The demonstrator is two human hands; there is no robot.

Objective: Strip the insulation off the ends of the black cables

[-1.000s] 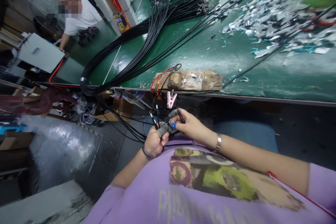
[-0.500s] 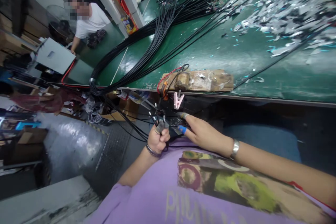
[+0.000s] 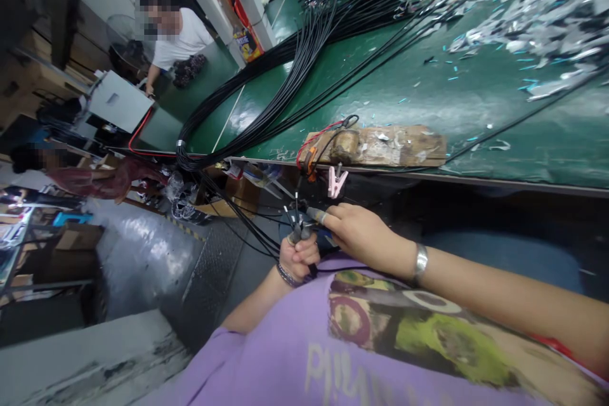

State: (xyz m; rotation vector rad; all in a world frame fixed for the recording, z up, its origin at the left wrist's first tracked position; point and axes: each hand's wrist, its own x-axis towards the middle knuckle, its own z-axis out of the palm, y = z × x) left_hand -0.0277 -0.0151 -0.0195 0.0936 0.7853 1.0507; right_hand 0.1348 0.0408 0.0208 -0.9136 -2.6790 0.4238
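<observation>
My left hand, with grey covers on its fingertips, is closed around several thin black cables whose white-tipped ends stick up above the fist. My right hand comes in from the right. Its covered fingers are bent together close to the cable ends, and what lies between them is too small and dark to make out. Just above the hands, a pink clip hangs at the table edge. Behind it, a worn wooden block with a red and a black wire lies along that edge.
A large bundle of black cables curves over the green table and hangs off its edge. Torn silvery and white scraps cover the right side. A person in a white shirt sits at the far end, beside a grey box.
My right hand has moved up and left, its fingertips now right at the cable ends above my left fist. My left hand keeps its hold. The whole view has shifted slightly.
</observation>
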